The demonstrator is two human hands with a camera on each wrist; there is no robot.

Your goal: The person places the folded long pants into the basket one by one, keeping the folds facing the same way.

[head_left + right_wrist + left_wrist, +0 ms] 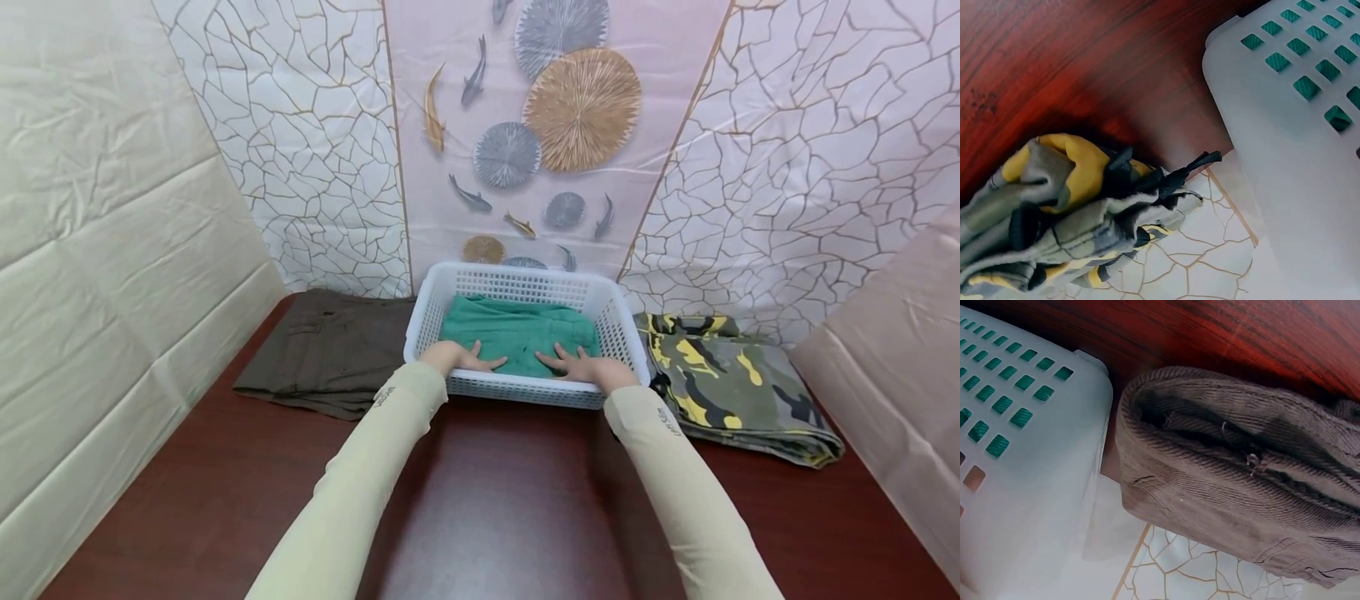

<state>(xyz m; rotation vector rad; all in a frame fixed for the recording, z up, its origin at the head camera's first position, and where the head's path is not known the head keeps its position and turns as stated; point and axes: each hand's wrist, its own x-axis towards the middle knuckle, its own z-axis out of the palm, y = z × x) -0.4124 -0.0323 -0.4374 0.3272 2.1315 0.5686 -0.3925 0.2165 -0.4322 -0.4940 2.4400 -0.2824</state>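
A green folded garment lies flat inside a white plastic basket with perforated walls. Over the basket's near rim reach both of my hands. My left hand rests on the near left part of the green cloth with its fingers spread. On the near right part, my right hand touches the cloth, fingers also spread. Green fabric shows through the holes of the basket wall in the left wrist view, and through those of the basket wall in the right wrist view.
Left of the basket lies a folded dark brown garment, with its thick fold close beside the basket wall. A folded camouflage garment lies to the right. All stand on a dark red wooden table, with patterned sheets behind.
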